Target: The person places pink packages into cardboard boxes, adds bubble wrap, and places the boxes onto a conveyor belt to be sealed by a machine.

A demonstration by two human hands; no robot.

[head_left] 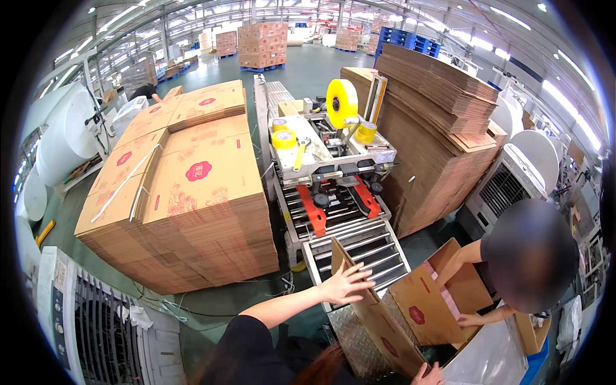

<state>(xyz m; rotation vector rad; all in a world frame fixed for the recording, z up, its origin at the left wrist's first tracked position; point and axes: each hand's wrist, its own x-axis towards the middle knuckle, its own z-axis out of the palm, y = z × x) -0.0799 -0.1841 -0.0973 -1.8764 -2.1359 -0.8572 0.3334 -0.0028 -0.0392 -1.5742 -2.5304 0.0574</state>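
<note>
Through the head camera I see my left grip (341, 286) wide, fingers splayed at the upper edge of a brown cardboard carton (380, 324); whether the palm presses on it I can't tell, since the underside of the hand is out of sight. The carton stands tilted between my two grips, running from beyond the left one down to the right one. My right grip (428, 375) is at its near end, but the bottom of my view cuts the hand off, so I can't say how tightly the fingers close there. The carton's lower edge and far face are also hidden from me.

Just right of the carton, a co-worker's hands (471, 319) reach into an open-topped box (417, 308); something pink (451, 301) shows inside, too covered to identify. A table (491, 362) with a pale metal top lies right of my right grip, running out of frame.

Beyond my left grip, a roller conveyor (359, 253), partly masked by the carton, leads to a taping machine (328, 172) with yellow rolls. Well left of that grip rises a stack of flattened cartons (212, 167); below my left forearm, dark clothing and blurred hair block my view of the floor.
</note>
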